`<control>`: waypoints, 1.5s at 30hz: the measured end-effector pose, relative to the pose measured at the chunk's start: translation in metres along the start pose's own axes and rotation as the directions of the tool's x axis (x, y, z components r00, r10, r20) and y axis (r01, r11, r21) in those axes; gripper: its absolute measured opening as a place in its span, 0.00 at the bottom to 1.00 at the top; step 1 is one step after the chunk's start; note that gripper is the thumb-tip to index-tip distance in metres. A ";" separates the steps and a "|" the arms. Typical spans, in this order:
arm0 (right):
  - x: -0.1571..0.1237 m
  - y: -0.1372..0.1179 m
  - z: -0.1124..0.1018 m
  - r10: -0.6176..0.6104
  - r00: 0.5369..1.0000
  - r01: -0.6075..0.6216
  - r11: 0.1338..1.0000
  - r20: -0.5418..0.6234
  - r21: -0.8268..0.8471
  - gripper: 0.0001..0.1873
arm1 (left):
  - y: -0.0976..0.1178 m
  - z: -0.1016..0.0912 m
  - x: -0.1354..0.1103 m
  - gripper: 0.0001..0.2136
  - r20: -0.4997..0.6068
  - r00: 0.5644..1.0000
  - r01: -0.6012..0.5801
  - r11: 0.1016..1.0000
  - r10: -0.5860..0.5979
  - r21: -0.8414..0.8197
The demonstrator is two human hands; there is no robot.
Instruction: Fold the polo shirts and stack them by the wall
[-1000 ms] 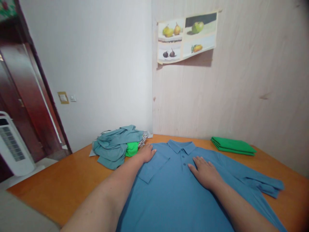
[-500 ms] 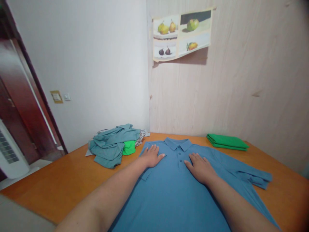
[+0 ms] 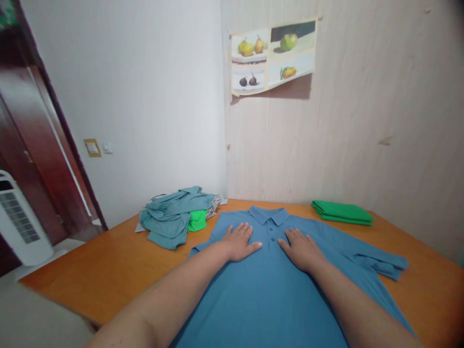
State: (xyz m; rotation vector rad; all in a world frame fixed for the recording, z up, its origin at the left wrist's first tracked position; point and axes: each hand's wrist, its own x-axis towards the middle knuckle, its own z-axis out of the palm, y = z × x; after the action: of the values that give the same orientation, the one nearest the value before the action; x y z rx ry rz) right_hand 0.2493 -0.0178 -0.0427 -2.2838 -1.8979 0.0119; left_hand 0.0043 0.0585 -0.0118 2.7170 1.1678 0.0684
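Note:
A blue polo shirt lies spread front side up, its collar toward the wall and its buttoned placket between my hands. My left hand rests flat on the chest left of the placket, fingers spread. Just right of the buttons, my right hand also presses flat, thumb apart from the fingers. The sleeve on the right reaches out over the table, its cuff a little rumpled. My left forearm hides much of the shirt's left side.
The shirt covers much of an orange-brown table. A loose heap of clothes, teal and bright green, sits at the back left. A folded green cloth lies at the back right. Walls stand behind; a white upright appliance is left on the floor.
My left hand has slid right and slightly nearer to me across the shirt, toward the placket. My right hand stays about where it was. The view has shifted slightly.

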 end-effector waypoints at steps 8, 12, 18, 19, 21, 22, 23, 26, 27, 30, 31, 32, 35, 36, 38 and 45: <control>0.003 0.005 0.003 -0.020 1.000 0.020 1.000 -0.004 -0.016 0.41 | -0.001 -0.014 -0.004 0.39 -0.060 0.997 0.041 0.989 -0.050 -0.142; 0.003 0.006 0.003 -0.021 1.000 0.021 1.000 -0.005 -0.010 0.42 | -0.016 -0.027 -0.019 0.36 -0.192 0.971 0.104 0.973 -0.144 -0.204; 0.003 0.006 0.002 -0.020 1.000 0.020 1.000 -0.003 0.008 0.42 | -0.037 -0.017 -0.055 0.41 -0.092 0.968 0.228 0.970 -0.235 -0.083; 0.003 0.006 0.002 -0.021 1.000 0.021 1.000 -0.003 0.007 0.42 | -0.037 -0.014 -0.059 0.42 -0.072 0.968 0.235 0.970 -0.239 -0.058; 0.003 0.006 0.002 -0.020 1.000 0.020 1.000 -0.005 0.003 0.42 | -0.037 -0.011 -0.062 0.44 -0.052 0.968 0.246 0.969 -0.247 -0.019; 0.003 0.006 0.001 -0.019 1.000 0.019 1.000 -0.007 0.000 0.42 | -0.035 -0.012 -0.062 0.44 -0.046 0.967 0.252 0.968 -0.252 -0.008; 0.003 0.006 0.001 -0.019 1.000 0.019 1.000 -0.006 -0.001 0.42 | -0.034 -0.012 -0.062 0.44 -0.043 0.965 0.259 0.966 -0.259 -0.002; 0.003 0.005 0.001 -0.019 1.000 0.019 1.000 -0.002 -0.001 0.41 | -0.023 -0.018 -0.055 0.45 -0.074 0.961 0.268 0.963 -0.268 -0.001; 0.003 0.004 0.000 -0.019 1.000 0.019 1.000 -0.001 0.000 0.41 | -0.018 -0.020 -0.053 0.44 -0.091 0.961 0.261 0.965 -0.260 -0.002; 0.002 0.002 -0.002 -0.010 1.000 0.010 1.000 0.003 0.002 0.41 | 0.001 -0.026 -0.045 0.43 -0.126 0.968 0.218 0.976 -0.218 -0.012; 0.001 0.001 -0.003 -0.006 1.000 0.006 1.000 0.007 0.002 0.41 | 0.009 -0.027 -0.043 0.43 -0.129 0.970 0.207 0.978 -0.207 -0.015; 0.001 0.000 -0.004 -0.003 1.000 0.003 1.000 0.013 0.003 0.41 | 0.016 -0.027 -0.041 0.43 -0.129 0.971 0.200 0.980 -0.200 -0.018; -0.001 -0.002 -0.008 0.008 1.000 -0.008 1.000 0.019 0.014 0.40 | 0.036 -0.022 -0.039 0.43 -0.108 0.974 0.196 0.980 -0.197 -0.028; -0.002 -0.003 -0.010 0.010 1.000 -0.010 1.000 0.019 0.018 0.40 | 0.040 -0.018 -0.039 0.44 -0.099 0.976 0.190 0.981 -0.193 -0.034; -0.003 -0.005 -0.013 0.012 1.000 -0.013 1.000 0.025 0.027 0.41 | 0.046 -0.008 -0.040 0.44 -0.083 0.980 0.178 0.983 -0.181 -0.041; -0.006 -0.006 -0.020 0.022 0.999 -0.025 0.997 0.045 0.066 0.40 | 0.045 0.016 -0.041 0.44 -0.110 0.979 0.168 0.986 -0.169 -0.015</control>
State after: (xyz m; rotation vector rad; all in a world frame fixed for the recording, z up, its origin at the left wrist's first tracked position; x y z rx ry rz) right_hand 0.2442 -0.0253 -0.0225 -2.2797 -1.8624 0.1277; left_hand 0.0100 -0.0038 -0.0180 2.6269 1.4213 0.2020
